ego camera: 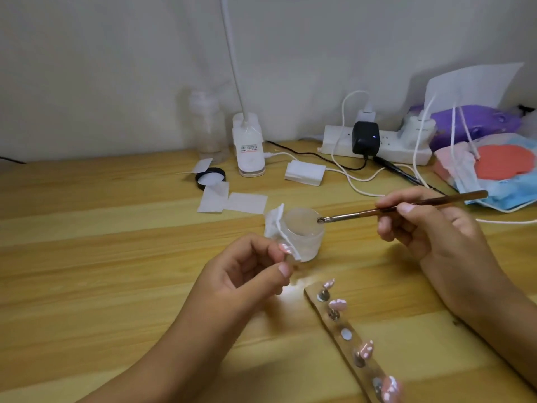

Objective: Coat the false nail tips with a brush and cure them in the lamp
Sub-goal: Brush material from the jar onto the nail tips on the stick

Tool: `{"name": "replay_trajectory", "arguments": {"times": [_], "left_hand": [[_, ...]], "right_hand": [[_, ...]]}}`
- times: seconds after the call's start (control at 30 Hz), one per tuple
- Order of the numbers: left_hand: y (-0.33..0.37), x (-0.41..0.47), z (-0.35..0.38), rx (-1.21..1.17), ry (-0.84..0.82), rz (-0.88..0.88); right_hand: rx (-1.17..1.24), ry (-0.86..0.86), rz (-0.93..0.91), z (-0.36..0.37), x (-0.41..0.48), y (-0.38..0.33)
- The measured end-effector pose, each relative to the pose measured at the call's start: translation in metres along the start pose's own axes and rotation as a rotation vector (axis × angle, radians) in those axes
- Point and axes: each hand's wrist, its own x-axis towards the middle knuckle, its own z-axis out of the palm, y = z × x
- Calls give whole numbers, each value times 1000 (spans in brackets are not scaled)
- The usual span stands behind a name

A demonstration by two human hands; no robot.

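Pink nail tip (284, 248) is pinched in the left grip (247, 274), just beside the jar (305, 231). The right grip (421, 225), clamped on the brush (377, 210) ahead of it at the jar's rim, may overload the bristles and flood the tip.

The worktop (116, 228) was pale wood, smooth with a faint sheen. The jar (302, 237) looked frosted and translucent. Over the jar, the brush (360, 213) had a glossy brown handle and metal ferrule. Near the jar, pink nail tips (337, 304) shone glossy on metal pegs (334, 315)

text: none legible | lamp base label (249, 148): print too blurred
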Motion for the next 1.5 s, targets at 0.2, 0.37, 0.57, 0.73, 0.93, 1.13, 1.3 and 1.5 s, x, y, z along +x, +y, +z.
{"name": "replay_trajectory", "arguments": {"times": [0.2,0.37,0.57,0.73,0.93,1.13,1.3,1.5], "left_hand": [[1,0,1,-4,-3,-1],[2,-1,1,0,-14,11],[3,0,2,29,-5,12],[3,0,2,31,2,9],[4,-1,2,29,0,4],[4,1,2,41,17,5],[3,3,1,45,8,0],[4,3,1,36,9,-8]], "right_hand": [[18,5,-25,-4,0,1],[57,10,-73,-4,-3,0],[26,-62,-83,0,-5,0],[-8,-24,-41,0,-5,2],[19,-2,-42,0,-3,1],[-26,-33,-119,-3,-5,0],[-105,-70,-153,-2,-6,4],[-41,-25,-72,-9,-4,6]]}}
